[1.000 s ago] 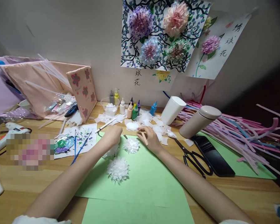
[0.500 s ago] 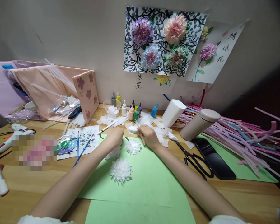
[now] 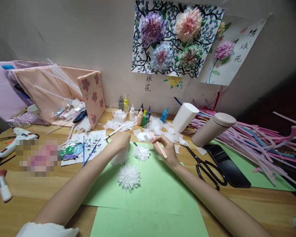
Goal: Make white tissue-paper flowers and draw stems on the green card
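Observation:
My right hand (image 3: pixel 168 150) pinches a flat wooden stick (image 3: pixel 160 147) that slants over the back edge of the green paper (image 3: pixel 160 184). A small pale piece shows near the stick's far tip. Curled closed, my left hand (image 3: pixel 122 142) is above a white paper flower (image 3: pixel 119 158), which it partly covers; what its fingers hold is hidden. Two more white flowers lie on the green paper, one (image 3: pixel 141 153) between my hands and one (image 3: pixel 129 177) closer to me. A white pen (image 3: pixel 114 132) rests just behind my left hand.
Paint bottles (image 3: pixel 145 118) and white paper scraps (image 3: pixel 156 124) lie behind my hands. To the right are black scissors (image 3: pixel 207 169), a phone (image 3: pixel 228 166), a tumbler (image 3: pixel 213 129) and pipe cleaners (image 3: pixel 256 141). A glue gun (image 3: pixel 12 144), paint palette (image 3: pixel 71 149) and brushes (image 3: pixel 91 153) lie left.
My right hand has moved slightly right and turned, lifting the stick so more of it shows. My left hand stays nearly in place. The whole view has shifted a little.

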Action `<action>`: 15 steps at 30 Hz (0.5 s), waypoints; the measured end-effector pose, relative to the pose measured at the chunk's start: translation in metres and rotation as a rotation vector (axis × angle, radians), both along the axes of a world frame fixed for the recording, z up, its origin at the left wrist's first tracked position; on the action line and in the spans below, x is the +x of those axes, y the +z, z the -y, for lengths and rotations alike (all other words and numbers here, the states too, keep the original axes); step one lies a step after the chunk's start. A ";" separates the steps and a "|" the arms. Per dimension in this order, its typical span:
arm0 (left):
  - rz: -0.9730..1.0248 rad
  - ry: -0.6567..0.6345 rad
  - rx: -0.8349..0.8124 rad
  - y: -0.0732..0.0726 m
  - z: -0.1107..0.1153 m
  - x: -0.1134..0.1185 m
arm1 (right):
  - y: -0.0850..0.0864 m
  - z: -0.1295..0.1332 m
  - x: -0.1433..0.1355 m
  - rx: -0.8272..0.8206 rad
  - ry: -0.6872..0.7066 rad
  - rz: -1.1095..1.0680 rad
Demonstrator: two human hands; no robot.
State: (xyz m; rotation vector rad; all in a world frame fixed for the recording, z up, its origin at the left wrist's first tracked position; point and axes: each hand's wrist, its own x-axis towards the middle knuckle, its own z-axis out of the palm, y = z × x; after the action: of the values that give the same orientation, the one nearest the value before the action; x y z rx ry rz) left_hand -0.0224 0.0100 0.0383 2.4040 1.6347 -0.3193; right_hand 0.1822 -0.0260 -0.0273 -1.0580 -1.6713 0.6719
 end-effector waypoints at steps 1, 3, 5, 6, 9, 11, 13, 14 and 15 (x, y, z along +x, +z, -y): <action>0.015 -0.002 -0.025 -0.002 -0.004 -0.004 | 0.000 0.007 0.000 -0.019 0.018 -0.031; 0.106 -0.015 -0.119 -0.004 -0.012 -0.011 | -0.002 0.019 0.000 -0.050 0.047 -0.075; 0.225 -0.019 -0.164 -0.002 -0.016 -0.016 | -0.004 0.026 -0.001 -0.077 0.075 -0.082; 0.297 -0.052 -0.178 0.000 -0.015 -0.016 | -0.005 0.027 -0.002 -0.087 0.089 -0.073; 0.458 -0.195 -0.275 0.009 -0.006 -0.009 | -0.005 0.028 -0.005 -0.086 0.110 -0.002; 0.489 -0.251 -0.330 0.013 0.005 0.000 | -0.004 0.028 -0.007 -0.060 0.107 0.061; 0.486 -0.255 -0.311 0.013 0.013 0.008 | -0.004 0.028 -0.008 -0.027 0.103 0.114; 0.481 -0.251 -0.285 0.012 0.015 0.011 | -0.003 0.029 -0.009 -0.011 0.102 0.132; 0.476 -0.248 -0.255 0.011 0.017 0.012 | -0.003 0.029 -0.009 0.001 0.105 0.143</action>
State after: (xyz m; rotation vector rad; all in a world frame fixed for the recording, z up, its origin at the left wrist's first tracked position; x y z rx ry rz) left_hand -0.0099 -0.0066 0.0488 2.2594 1.0294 0.0122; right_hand 0.1733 -0.0552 -0.0300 -1.0438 -1.8610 0.6753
